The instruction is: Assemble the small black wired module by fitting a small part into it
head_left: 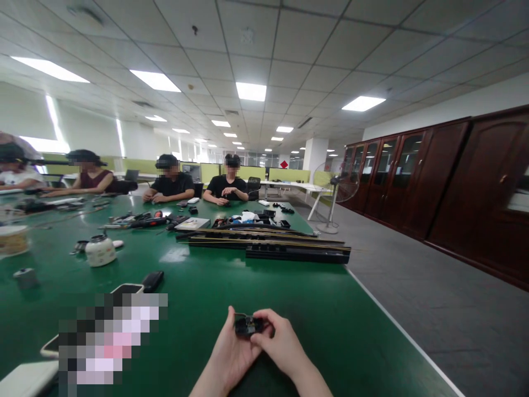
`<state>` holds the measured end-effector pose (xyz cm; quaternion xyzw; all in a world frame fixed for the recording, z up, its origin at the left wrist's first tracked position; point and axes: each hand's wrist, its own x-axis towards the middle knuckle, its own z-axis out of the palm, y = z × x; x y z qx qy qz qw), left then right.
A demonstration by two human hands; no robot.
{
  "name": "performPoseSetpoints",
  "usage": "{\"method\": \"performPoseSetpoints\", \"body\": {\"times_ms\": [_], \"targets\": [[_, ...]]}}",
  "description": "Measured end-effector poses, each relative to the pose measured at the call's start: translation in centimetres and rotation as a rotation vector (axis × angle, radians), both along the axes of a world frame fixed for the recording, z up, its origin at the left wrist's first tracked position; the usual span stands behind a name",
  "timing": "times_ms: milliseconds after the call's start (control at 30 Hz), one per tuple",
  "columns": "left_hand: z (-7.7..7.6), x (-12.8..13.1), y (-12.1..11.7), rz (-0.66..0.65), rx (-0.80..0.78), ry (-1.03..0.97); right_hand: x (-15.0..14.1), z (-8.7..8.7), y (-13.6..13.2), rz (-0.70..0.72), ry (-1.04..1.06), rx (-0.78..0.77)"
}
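A small black device with an open housing [249, 326] is held between my two hands, above the near part of the green table [198, 292]. My left hand [233, 347] supports it from below and the left, with the thumb raised at its left side by a thin wire-like piece. My right hand [279, 333] pinches its right end between thumb and fingers. Small metallic or lighter parts show inside the housing, too small to name. Parts of the left fingers are hidden behind the device and the right hand.
Long black strips [297, 253] lie across the table ahead. A white jar [100, 251], a phone [126, 291] and a black car-key-like object [153, 280] are on the left. Tools [151, 220] lie farther back. Several people sit along the far side. The table's right edge borders the floor.
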<state>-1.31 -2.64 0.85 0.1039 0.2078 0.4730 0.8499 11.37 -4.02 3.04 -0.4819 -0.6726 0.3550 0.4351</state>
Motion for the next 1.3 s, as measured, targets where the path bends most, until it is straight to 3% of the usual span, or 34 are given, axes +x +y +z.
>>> {"method": "performPoseSetpoints", "body": {"times_ms": [167, 400, 633, 1300], "targets": [[0.4, 0.1, -0.1, 0.037, -0.009, -0.031, 0.0, 0.7, -0.4, 0.002, -0.051, 0.021], [0.5, 0.3, -0.2, 0.113, -0.123, -0.047, -0.6, 0.2, -0.8, 0.04, -0.069, 0.121], [-0.3, 0.1, 0.0, 0.065, -0.117, -0.071, -0.7, -0.1, -0.5, 0.04, -0.125, 0.193], [0.2, 0.3, 0.1, 0.133, -0.116, -0.114, -0.7, -0.7, -0.1, -0.021, -0.177, 0.172]]}}
